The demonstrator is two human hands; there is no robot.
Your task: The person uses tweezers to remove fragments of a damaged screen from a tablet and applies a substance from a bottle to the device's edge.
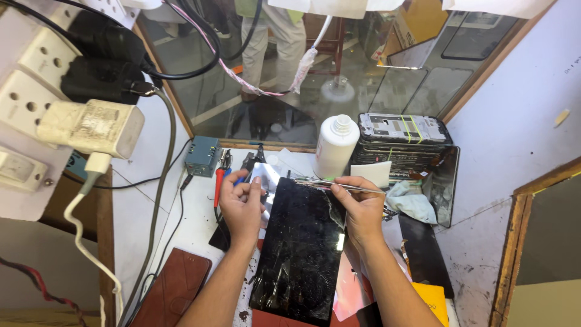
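Tablet (301, 248) with a cracked black screen lies on the white bench (193, 212), both hands at its top edge. The left hand (241, 203) is curled loosely beside the corner, its grasp unclear; the right hand (360, 209) pinches metal tweezers (339, 184). Behind stand a capped white bottle (334, 147), contents hidden, and a stack of phone parts (402, 142).

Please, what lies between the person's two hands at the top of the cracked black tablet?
In the head view, between the left hand and the right hand lies the top edge of the cracked tablet, crossed by metal tweezers held in the right hand.
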